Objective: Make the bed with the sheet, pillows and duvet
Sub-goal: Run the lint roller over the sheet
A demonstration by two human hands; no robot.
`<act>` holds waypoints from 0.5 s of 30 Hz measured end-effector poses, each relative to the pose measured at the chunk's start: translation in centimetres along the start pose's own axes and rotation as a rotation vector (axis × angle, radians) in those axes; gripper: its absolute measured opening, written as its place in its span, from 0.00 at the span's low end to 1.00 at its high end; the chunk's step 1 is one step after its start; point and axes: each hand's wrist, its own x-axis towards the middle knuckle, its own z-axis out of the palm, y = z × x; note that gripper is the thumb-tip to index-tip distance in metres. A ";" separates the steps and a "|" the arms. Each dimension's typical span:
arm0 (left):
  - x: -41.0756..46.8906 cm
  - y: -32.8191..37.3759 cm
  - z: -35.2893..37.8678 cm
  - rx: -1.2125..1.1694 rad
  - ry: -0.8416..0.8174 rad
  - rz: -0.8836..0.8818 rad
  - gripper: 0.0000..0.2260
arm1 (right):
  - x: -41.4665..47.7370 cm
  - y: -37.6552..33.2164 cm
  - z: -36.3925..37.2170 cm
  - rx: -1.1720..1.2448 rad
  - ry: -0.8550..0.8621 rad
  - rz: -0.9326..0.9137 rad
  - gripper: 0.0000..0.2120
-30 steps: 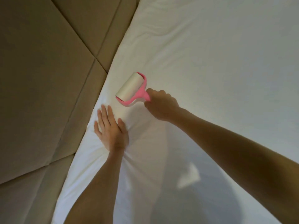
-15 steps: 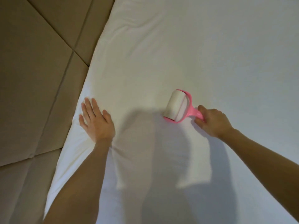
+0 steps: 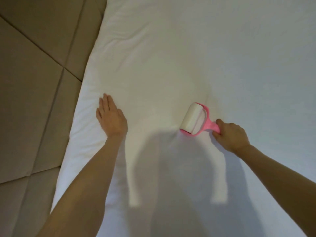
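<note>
Beige padded panels (image 3: 34, 82) fill the left side, and beside them we see the white sheet (image 3: 188, 48) spread across the bed, lightly creased near its edge. We find the left hand (image 3: 111, 118) lying flat on the sheet by that edge, fingers straight and close together. The right hand (image 3: 230, 135) curls its fingers round the pink handle of a lint roller (image 3: 194, 118), whose white roll seems to touch the sheet, though we cannot be sure.
</note>
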 end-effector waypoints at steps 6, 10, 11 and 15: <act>1.9 3.5 2.2 0.061 -0.034 0.029 0.26 | 3.5 -5.7 -1.5 -0.022 0.034 -0.053 0.15; 1.7 3.0 2.7 0.050 0.024 0.048 0.25 | 6.4 -11.6 -1.7 0.060 0.081 -0.076 0.13; 1.8 3.0 2.8 0.041 0.036 0.042 0.25 | 7.2 -13.1 -2.0 0.083 0.098 -0.085 0.13; 2.3 2.9 3.2 -0.007 0.052 0.025 0.25 | 10.4 -17.3 -3.4 0.119 0.145 -0.118 0.12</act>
